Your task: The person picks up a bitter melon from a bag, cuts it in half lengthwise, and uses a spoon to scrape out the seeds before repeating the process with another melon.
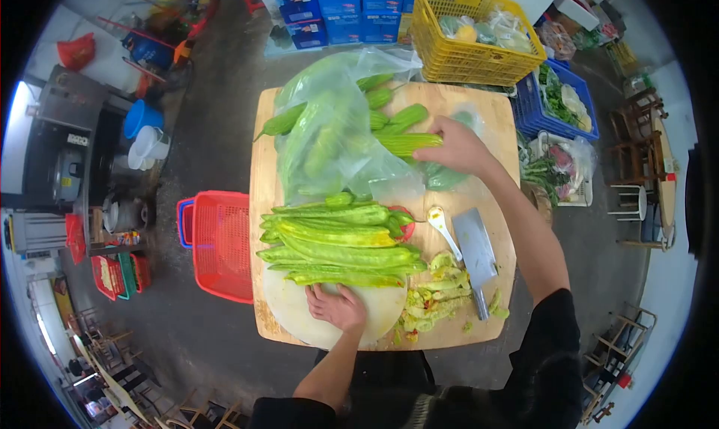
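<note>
My left hand (335, 306) lies with its fingers spread on the round white cutting board (374, 317), just below a pile of long green gourds (337, 242). Up at the right, my right hand (453, 148) has its fingers round the end of a ridged green gourd (404, 143), which lies partly under a clear plastic bag (329, 144) with more gourds. A cleaver (475, 245) rests right of the pile, beside a white spoon (443, 230). Peelings and trimmed ends (434, 302) are heaped between the board and the cleaver's handle.
A red basket (222, 245) stands left of the wooden table (494, 317). Behind the table are a yellow crate (479, 55) and stacked blue boxes (341, 13). A blue crate (528, 107) of greens is at the right, with chairs (636, 137) beyond.
</note>
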Demonstrator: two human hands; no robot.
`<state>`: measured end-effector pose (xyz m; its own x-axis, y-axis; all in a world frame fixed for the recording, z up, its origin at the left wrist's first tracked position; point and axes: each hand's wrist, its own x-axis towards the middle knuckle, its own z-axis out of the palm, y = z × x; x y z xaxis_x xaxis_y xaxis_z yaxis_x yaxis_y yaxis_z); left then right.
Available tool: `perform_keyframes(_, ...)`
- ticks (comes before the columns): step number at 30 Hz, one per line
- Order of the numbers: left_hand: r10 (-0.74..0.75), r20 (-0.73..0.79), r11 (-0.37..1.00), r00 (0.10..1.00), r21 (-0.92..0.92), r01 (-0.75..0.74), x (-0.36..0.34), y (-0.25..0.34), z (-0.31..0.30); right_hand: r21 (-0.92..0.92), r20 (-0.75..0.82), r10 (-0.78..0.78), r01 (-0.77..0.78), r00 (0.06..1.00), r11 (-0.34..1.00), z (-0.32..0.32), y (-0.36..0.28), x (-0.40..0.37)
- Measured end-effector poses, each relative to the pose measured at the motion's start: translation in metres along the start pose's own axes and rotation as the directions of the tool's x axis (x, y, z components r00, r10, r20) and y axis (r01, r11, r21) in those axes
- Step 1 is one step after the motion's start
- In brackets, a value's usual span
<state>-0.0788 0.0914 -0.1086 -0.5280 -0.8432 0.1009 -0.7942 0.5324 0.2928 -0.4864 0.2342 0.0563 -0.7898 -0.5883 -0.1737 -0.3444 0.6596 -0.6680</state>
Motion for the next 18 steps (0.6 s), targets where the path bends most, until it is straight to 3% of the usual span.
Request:
perform_keyframes(3, -0.026, 0.019, 0.999, 0.999, -0.024, 0.027, 0.001, 0.002, -0.004, 0.403, 0.072, 0.329, -0.329, 0.942, 0.854, -0.006, 0.006, -0.066)
perform_keyframes(8, -0.033, -0.017, 0.998, 0.999, -0.053, 0.032, -0.002, 0.001, -0.002, 0.784, -0.109, 0.496, -0.232, 0.861, 0.575, 0.044, 0.034, -0.203)
perform_keyframes(12, -0.04, -0.048, 0.992, 0.998, -0.123, 0.034, -0.002, -0.002, -0.002, 0.856, -0.199, 0.559, -0.135, 0.805, 0.5, 0.083, -0.012, -0.311)
perform_keyframes(15, -0.013, 0.065, 0.952, 0.998, -0.304, 0.032, 0.001, -0.02, -0.008, 0.857, -0.279, 0.552, -0.055, 0.785, 0.512, 0.11, -0.059, -0.369)
perform_keyframes(18, 0.045, 0.449, 0.842, 0.892, -0.497, 0.208, 0.005, -0.048, -0.028, 0.904, -0.199, 0.541, -0.059, 0.817, 0.423, 0.151, -0.09, -0.42)
